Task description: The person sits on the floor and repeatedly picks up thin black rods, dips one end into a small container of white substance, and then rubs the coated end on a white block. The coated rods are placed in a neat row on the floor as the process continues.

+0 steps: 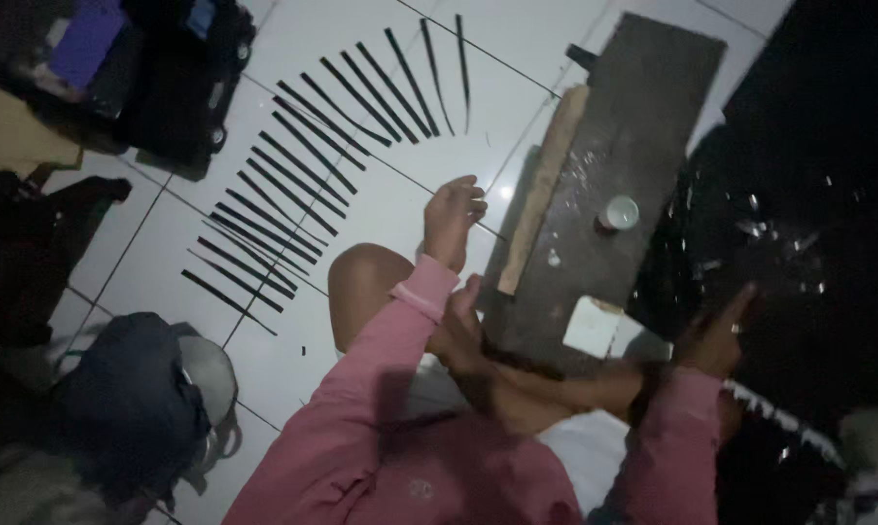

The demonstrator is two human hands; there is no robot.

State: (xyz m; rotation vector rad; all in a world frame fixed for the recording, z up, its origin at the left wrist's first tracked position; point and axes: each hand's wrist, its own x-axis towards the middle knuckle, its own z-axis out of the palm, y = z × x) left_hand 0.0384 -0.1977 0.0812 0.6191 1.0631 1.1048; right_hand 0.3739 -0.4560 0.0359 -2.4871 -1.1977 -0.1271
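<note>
Head view: left hand (453, 216) pinches a thin dark strip (491, 231) just left of the dark board (604, 194). Right hand (716, 335) spread wide, holding nothing, right of white block (595, 326). Row of strips (303, 165) on far-left floor.

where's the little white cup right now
In the head view the little white cup stands on the dark wooden board, right of centre, beside the pale wooden strip and up from the white block.

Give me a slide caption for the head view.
Left hand holds a thin strip beside a dark board; strips fan across tiles.
</note>
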